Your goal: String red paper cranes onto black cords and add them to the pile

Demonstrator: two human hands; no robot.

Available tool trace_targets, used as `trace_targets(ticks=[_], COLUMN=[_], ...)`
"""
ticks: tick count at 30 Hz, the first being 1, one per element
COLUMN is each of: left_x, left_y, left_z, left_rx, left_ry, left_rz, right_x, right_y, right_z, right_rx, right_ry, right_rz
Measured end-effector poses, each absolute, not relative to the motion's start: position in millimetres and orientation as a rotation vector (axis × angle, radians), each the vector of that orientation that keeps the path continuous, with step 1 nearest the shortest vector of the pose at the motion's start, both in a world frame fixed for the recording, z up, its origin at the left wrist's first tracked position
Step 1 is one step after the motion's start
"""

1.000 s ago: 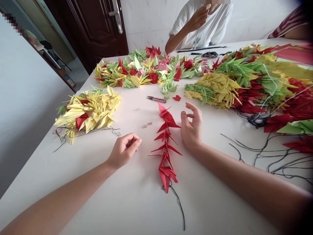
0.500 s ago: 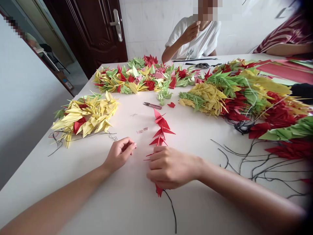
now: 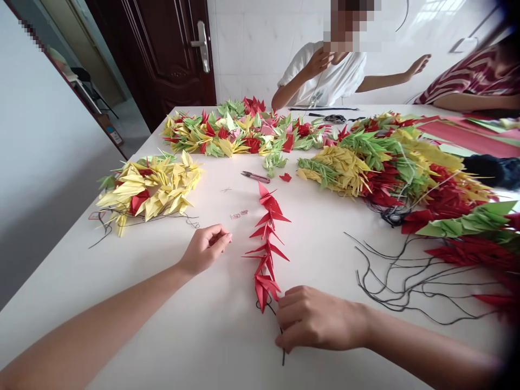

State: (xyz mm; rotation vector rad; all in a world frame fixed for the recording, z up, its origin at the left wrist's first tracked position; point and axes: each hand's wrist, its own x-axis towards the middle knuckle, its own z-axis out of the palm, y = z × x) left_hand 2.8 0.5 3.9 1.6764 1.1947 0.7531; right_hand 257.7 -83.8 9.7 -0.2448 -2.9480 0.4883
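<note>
Left hand (image 3: pixel 206 249) loosely clenched; right hand (image 3: pixel 311 319) seemingly pinching cord (image 3: pixel 283 358); red labels (image 3: pixel 235 216) (print unreadable).

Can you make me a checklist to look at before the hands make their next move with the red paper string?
1. Red paper string stretched out on the table: ok, it lies lengthwise.
2. Right hand at the string's near-end black cord: ok.
3. Cord gripped firmly: cannot tell, the fingers hide it.
4. Left hand apart from the string: ok, it is to the left.
5. Snips put down: ok, beyond the string's far end.
6. Loose cords on the right tidy: not ok, they sprawl and cross.
</note>
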Motion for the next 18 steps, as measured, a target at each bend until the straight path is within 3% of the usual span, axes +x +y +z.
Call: trace_targets(ticks=[4,9,14,18], left_x=[3.1,2.9,3.0,3.2], left_y=[-0.1,-0.1,-2.3,-1.9], left_z=[4.3,4.9,6.3,5.9], left_rx=[1.704,1.726,1.743,1.76], left_ry=[1.177,1.169,1.162,1.156], left_rz=[0.753,0.745,0.734,0.734], right_x=[261.8,259.2,258.7,250.9], right_y=[-94.4,-103.8,-96.8,-83.8], right_z=[-4.8,10.7,62.6,118.7], right_rx=[-0.309,-0.394,-0.515,-0.729], right_ry=[-2.803,-2.705,-2.329,-2.098], right_rz=[0.356,0.236,0.408,0.315])
